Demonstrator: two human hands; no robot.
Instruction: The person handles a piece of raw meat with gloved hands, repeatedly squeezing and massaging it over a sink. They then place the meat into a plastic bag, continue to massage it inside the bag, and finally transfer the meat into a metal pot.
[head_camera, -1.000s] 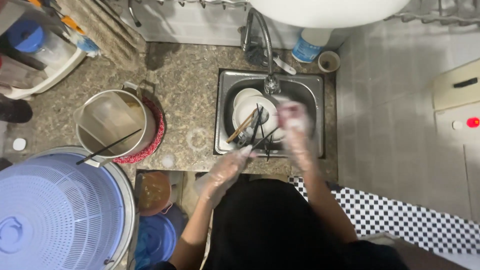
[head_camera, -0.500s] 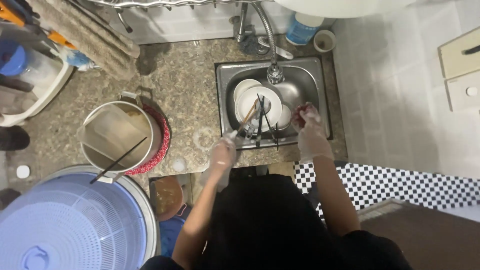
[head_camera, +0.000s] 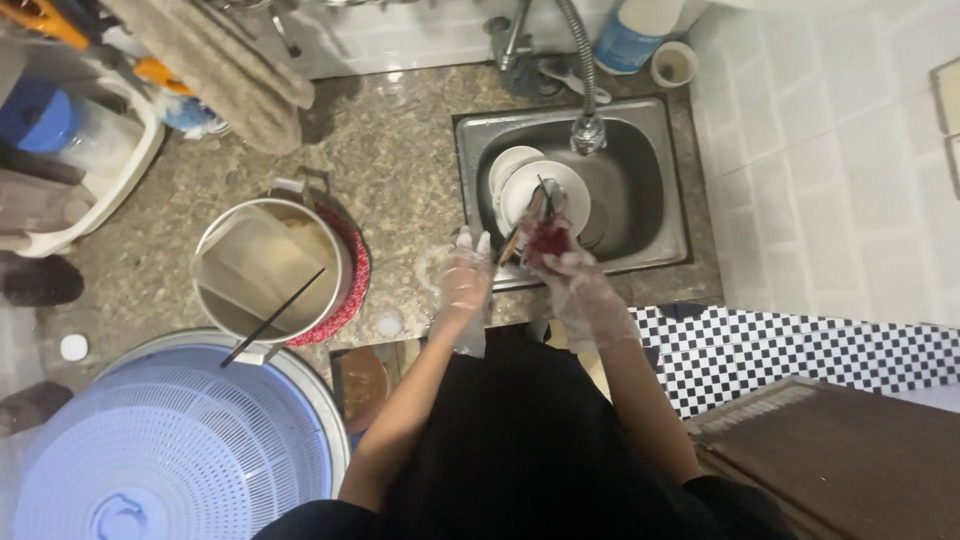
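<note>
The person stands at a small metal sink (head_camera: 660, 215) set into a speckled stone worktop (head_camera: 400, 160). Both hands wear thin see-through gloves.

The left hand (head_camera: 466, 275) is at the front edge of the sink. Its fingers (head_camera: 470, 243) point up toward the sink and look curled around the lower end of some long chopsticks (head_camera: 520, 225). The glove and blur hide how tight the hold is.

The right hand (head_camera: 580, 285) is just beside the left hand, on the other side of the chopsticks. Its fingers (head_camera: 560, 262) are closed on a dark red scrubber (head_camera: 545, 238), which is pressed against the chopsticks.

The chopsticks slant up from the fingers into the sink. Their far ends lie over a stack of white plates (head_camera: 525, 180), just past the fingertips. Above the plates hangs the tap (head_camera: 586, 125).

Beyond the sink, far from the fingers, stand a blue and white bottle (head_camera: 628, 35) and a small cup (head_camera: 673, 63).

Well off to the left of the left hand's fingers sits a metal pot (head_camera: 268, 270) on a red mat (head_camera: 352, 280). A dark stick (head_camera: 272, 317) leans over the pot's rim. Below the pot is a big round blue strainer lid (head_camera: 165, 450). A white rack (head_camera: 90, 170) stands in the far corner of the worktop. Near the person's right arm the floor is black and white checks (head_camera: 800, 345).
</note>
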